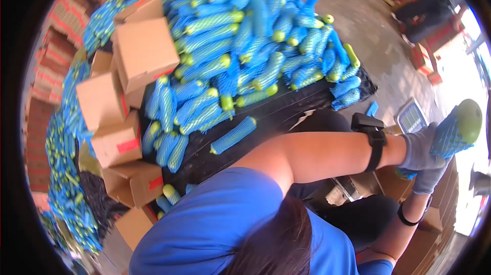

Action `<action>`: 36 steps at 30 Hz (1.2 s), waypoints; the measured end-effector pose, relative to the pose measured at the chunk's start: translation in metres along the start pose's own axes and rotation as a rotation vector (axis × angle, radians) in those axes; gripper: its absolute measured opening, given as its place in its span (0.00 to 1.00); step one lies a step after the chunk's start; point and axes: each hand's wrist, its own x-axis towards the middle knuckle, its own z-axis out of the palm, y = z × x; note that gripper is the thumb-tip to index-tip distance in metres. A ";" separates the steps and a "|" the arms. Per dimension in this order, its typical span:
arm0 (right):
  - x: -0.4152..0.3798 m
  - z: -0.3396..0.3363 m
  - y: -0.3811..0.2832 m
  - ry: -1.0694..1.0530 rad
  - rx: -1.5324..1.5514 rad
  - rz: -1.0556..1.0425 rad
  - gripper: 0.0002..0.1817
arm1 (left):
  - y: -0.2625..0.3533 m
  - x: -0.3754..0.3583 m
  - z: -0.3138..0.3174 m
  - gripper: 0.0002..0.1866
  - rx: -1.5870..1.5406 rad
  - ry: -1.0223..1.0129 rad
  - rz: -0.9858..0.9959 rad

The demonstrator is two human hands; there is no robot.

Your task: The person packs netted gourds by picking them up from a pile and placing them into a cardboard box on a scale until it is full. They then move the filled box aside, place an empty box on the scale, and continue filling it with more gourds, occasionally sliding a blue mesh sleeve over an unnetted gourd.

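At the far right, my left hand (420, 148), in a grey glove, is closed on a thick green gourd (468, 121) with blue mesh netting around its lower part. My right hand (430, 179), also gloved in grey, is pressed up against the netted end from below. Its fingers are partly hidden by the gourd and my left hand. Some more blue netting (405, 174) shows just under my left wrist. An open cardboard box (394, 185) lies below my hands.
A large pile of netted gourds (225, 45) lies on black sheeting (199, 155), with one loose netted gourd (233, 135) in front. Open cardboard boxes (146, 52) are stacked left of it. A digital scale (410, 117) stands near my left hand. Another person (427, 12) is at upper right.
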 end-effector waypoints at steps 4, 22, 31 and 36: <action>0.007 0.072 -0.008 -0.167 0.361 -0.078 0.38 | 0.072 -0.012 -0.066 0.21 0.050 0.391 -0.058; 0.008 0.008 0.092 -0.378 -0.430 -0.066 0.32 | 0.300 -0.531 -0.237 0.28 -0.227 1.531 -0.938; -0.024 0.049 0.128 -0.510 -0.631 -0.102 0.32 | 0.239 -0.715 -0.135 0.27 -0.006 1.849 -1.391; -0.040 0.049 0.118 -0.581 -0.786 -0.210 0.35 | 0.191 -0.741 -0.179 0.36 0.481 1.552 -1.899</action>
